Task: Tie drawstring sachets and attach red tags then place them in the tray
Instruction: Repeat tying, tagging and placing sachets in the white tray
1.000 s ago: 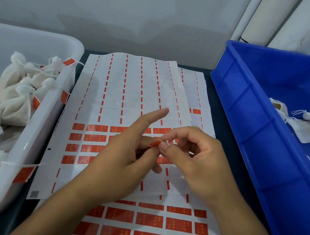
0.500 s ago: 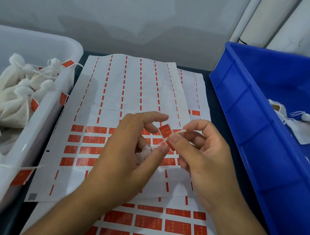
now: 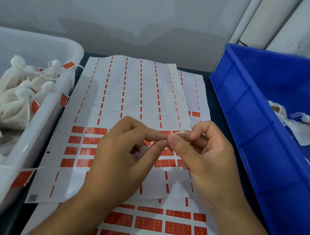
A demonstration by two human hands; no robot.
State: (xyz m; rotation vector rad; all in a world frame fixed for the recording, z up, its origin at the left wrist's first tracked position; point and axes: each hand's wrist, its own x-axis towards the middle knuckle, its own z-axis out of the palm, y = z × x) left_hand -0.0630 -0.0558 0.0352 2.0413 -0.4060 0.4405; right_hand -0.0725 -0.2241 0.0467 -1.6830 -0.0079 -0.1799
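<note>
Well along, judging by the bins. At 9 o'clock, a white tray (image 3: 31, 142) heaped with tied, tagged sachets (image 3: 14, 109), red tags draped over its rim. At 3 o'clock, a blue bin (image 3: 255, 128) nearly empty, only a few untied sachets (image 3: 307, 125) left in its far corner, drawstrings loose. So most of the batch done, a handful left to tie, tag and drop in the tray.

In the middle, from 12 down to 6 o'clock, overlapping sticker sheets (image 3: 134, 88): the top sheet mostly stripped to bare backing, with red labels remaining in its lower rows; the sheet beneath at 6 o'clock apparently full.

Above the sheets, dead centre, both hands meeting fingertip to fingertip. Left hand (image 3: 120, 163) with thumb and forefinger pressed together on the tag, remaining fingers curled round something pale in the palm, probably the sachet, mostly hidden. Right hand (image 3: 207, 162) pinching the same spot from the other side, other fingers loosely bent.

Red tag (image 3: 169, 149) almost wholly covered by the fingertips, only a sliver of red showing below the pinch. Long axis seemingly from 11 to 5 o'clock, hanging down-right; not sure of it from so little. String not visible at the pinch. Looks like the fold-and-press step, placing in the tray yet to come.
</note>
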